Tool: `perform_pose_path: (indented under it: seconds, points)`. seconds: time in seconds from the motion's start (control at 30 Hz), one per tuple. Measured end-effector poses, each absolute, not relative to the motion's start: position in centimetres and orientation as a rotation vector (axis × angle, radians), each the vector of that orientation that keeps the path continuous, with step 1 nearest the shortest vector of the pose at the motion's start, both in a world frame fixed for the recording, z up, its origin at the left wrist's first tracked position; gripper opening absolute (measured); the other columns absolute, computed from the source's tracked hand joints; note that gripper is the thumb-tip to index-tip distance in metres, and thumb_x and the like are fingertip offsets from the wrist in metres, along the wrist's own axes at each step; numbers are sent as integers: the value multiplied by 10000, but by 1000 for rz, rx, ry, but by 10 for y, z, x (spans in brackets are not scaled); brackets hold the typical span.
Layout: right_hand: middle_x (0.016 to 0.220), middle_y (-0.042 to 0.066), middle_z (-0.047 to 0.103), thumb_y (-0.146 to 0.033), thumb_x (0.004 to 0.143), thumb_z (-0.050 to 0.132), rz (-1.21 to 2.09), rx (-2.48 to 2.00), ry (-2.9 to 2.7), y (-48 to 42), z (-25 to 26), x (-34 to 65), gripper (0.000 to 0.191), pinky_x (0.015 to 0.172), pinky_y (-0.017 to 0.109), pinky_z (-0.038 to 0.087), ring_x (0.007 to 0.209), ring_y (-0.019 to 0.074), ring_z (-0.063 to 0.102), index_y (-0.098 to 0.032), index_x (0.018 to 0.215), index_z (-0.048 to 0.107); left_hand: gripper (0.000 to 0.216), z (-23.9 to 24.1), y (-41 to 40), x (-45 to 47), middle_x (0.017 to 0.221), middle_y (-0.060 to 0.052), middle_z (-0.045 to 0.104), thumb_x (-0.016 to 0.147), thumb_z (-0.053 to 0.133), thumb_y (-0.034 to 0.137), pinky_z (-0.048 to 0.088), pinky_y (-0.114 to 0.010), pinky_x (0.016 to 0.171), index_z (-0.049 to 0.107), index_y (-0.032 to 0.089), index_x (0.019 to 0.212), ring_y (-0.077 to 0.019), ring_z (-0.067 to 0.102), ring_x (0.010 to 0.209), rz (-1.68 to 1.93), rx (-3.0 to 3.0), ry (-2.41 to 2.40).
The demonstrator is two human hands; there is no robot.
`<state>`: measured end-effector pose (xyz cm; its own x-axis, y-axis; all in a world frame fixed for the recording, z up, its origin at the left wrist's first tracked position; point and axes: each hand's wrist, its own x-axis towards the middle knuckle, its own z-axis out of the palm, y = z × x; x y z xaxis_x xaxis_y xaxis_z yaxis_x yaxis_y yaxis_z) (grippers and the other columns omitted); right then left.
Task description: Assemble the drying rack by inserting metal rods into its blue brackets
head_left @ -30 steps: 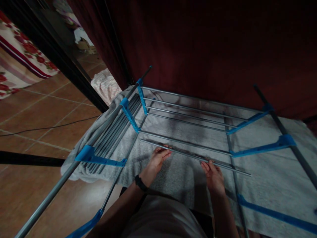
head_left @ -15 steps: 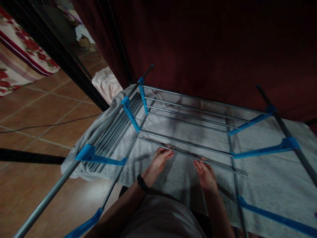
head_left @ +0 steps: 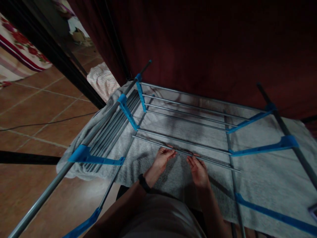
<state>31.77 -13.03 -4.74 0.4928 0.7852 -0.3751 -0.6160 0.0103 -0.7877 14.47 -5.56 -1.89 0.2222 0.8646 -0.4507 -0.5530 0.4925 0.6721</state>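
Observation:
A thin grey metal tube (head_left: 215, 162) lies across both my hands, roughly level, in front of the rack. My left hand (head_left: 162, 158) pinches it left of its middle, with a dark band on the wrist. Close by, my right hand (head_left: 197, 167) holds the same tube between thumb and fingers. Just beyond it is a fixed crossbar (head_left: 183, 140) of the rack, which has grey poles and blue plastic brackets. One blue bracket (head_left: 130, 114) is at that bar's left end, another blue bracket (head_left: 262, 148) at its right. The loose tube's ends are apart from the brackets.
Several loose grey tubes (head_left: 111, 127) lie side by side at the left on a grey blanket (head_left: 173, 181). A dark red curtain (head_left: 198, 49) hangs behind. Black posts (head_left: 56, 53) stand at the left above a tiled floor (head_left: 32, 109). A dark object (head_left: 313, 211) shows at the right edge.
My right hand has slid left along the tube, nearer my left hand. The tube has shifted slightly left. My view has turned a little, bringing the object at the right edge further in.

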Motion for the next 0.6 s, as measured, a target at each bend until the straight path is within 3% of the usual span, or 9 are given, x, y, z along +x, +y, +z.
perform_pose_path:
  seconds: [0.17, 0.33, 0.6]
  points:
    - [899, -41, 816, -402, 675, 965, 1117, -1135, -210, -128, -47, 314, 274, 828, 346, 653, 858, 178, 788, -306, 869, 797, 329, -14, -59, 149, 792, -23, 755, 631, 1006, 239, 552, -304, 801, 779, 182, 861, -166, 718, 781, 982, 438, 846]
    - [963, -43, 818, -361, 695, 946, 1142, -1093, -224, -127, -50, 311, 267, 938, 402, 633, 915, 178, 778, -317, 912, 796, 350, -17, -59, 150, 805, -18, 756, 623, 1012, 234, 545, -302, 770, 784, 194, 885, -173, 723, 788, 971, 411, 832]
    - [926, -44, 819, -365, 674, 979, 1176, -1070, -122, -121, -36, 304, 267, 826, 303, 643, 871, 154, 775, -285, 851, 796, 357, -24, -59, 151, 802, -18, 746, 620, 1022, 264, 540, -305, 758, 771, 179, 859, -167, 711, 767, 979, 429, 837]
